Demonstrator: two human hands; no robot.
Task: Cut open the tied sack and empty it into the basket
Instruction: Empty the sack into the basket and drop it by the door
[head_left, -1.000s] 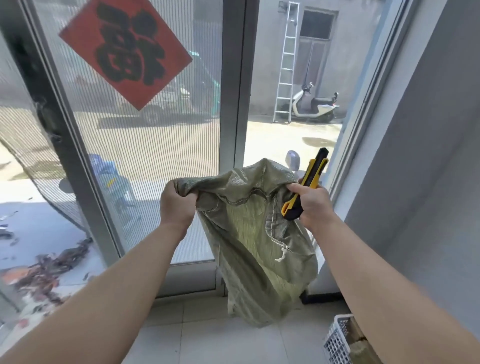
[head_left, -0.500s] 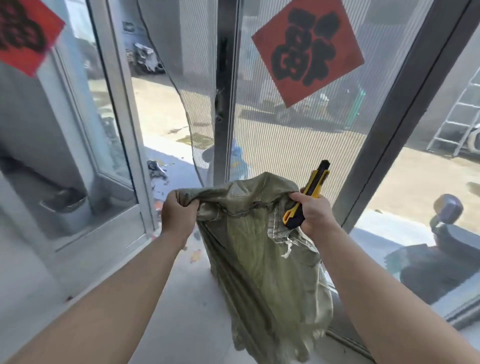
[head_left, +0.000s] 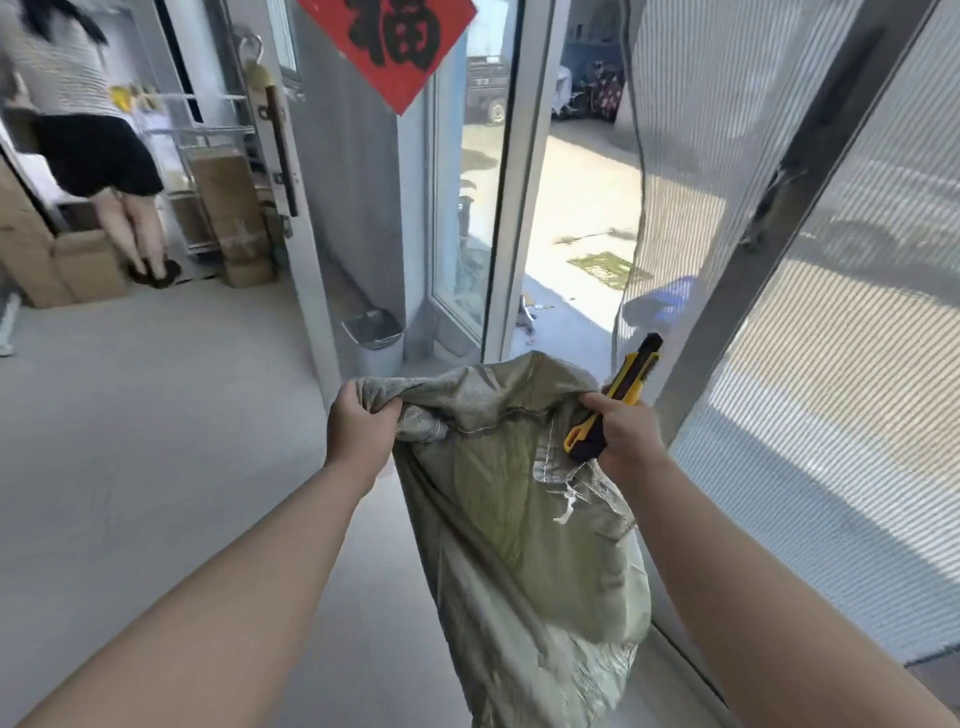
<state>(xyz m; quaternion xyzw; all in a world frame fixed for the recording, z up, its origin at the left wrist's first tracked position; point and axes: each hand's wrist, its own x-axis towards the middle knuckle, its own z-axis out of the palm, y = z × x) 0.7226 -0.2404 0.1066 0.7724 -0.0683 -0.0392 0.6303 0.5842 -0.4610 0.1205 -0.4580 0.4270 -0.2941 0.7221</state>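
I've got the sack (head_left: 519, 519) hanging long-axis down between both fists, left hand (head_left: 361, 431) bunching its edge, right hand (head_left: 626, 436) clamping edge plus utility knife (head_left: 615, 397), basket nowhere visible.

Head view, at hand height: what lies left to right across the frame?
Left hand gripping the sack's edge → green woven sack → yellow-and-black utility knife → right hand, closed on both knife and sack → mesh screen door.
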